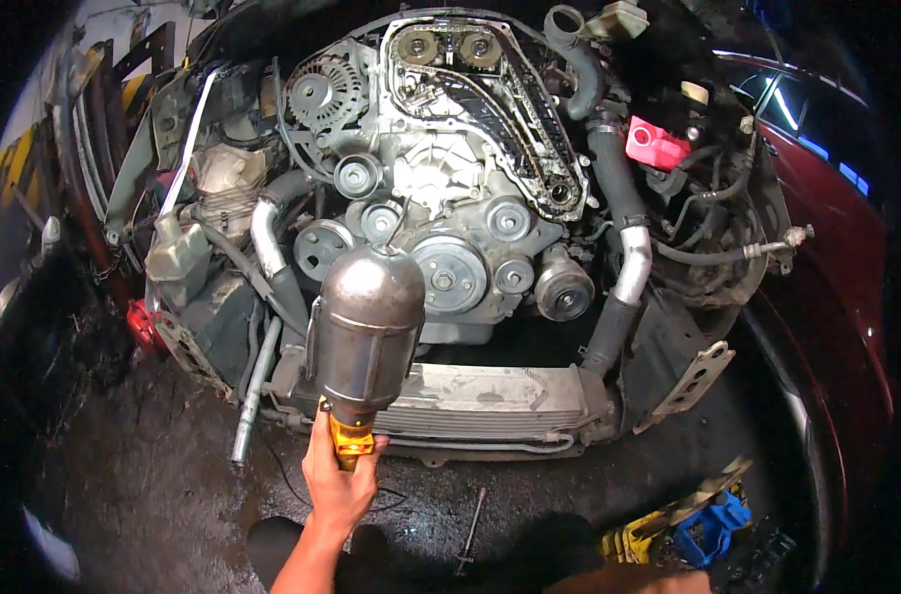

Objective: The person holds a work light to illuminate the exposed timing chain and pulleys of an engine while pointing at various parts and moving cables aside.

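Observation:
My left hand [340, 487] is closed around the yellow handle [352, 442] of a caged work lamp [369, 322]. The lamp stands upright in my grip, its rounded metal guard pointing up and a hook at its tip. It lights an exposed car engine [439, 173] behind it and covers part of the lower pulleys. The engine's timing chain [515, 129] and two cam sprockets lie uncovered at the top. Dim at the lower right edge is part of my right arm [639, 580]; its fingers do not show.
A radiator-like cooler [490, 391] lies across the front, below the engine. Hoses flank both sides. On the dark, wet floor lie a ratchet-like tool [472, 530] and a blue plastic piece [713, 525] beside yellow ones. A dark red car [827, 218] stands close on the right.

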The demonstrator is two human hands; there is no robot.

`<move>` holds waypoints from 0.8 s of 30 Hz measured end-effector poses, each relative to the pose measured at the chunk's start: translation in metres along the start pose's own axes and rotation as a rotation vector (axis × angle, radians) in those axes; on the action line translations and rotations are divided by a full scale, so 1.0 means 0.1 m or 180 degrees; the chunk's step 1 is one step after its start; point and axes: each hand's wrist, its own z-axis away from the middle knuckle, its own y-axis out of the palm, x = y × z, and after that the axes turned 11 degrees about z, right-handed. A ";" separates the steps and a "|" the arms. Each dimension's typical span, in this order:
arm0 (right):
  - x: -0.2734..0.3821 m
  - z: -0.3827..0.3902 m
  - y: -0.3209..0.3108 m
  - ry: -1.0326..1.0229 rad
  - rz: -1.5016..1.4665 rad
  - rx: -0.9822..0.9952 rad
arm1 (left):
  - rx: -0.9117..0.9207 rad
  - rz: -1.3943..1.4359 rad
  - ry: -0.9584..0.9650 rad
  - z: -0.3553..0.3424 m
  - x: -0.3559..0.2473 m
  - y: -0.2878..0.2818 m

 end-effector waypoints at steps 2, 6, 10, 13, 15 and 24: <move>0.03 0.01 -0.02 0.0247 -0.0079 0.0409 | 0.0011 0.0079 -0.0077 0.00 -0.04 0.01; 0.03 -0.02 0.02 0.0134 -0.0102 0.0122 | 0.0048 0.0066 0.0002 0.00 -0.03 0.03; 0.21 0.20 -0.10 -0.0189 0.0187 0.0761 | 0.0074 0.0102 -0.0082 0.01 -0.05 0.05; 0.27 0.25 -0.08 0.0235 0.0235 0.1171 | 0.0090 0.0067 -0.0057 -0.01 -0.08 0.03; 0.26 0.23 -0.11 0.0281 0.0210 0.1153 | 0.0091 0.0037 0.0011 -0.01 -0.08 0.01; 0.27 0.41 -0.30 0.0744 0.0830 0.0997 | 0.0232 -0.0274 0.0252 0.08 0.07 0.09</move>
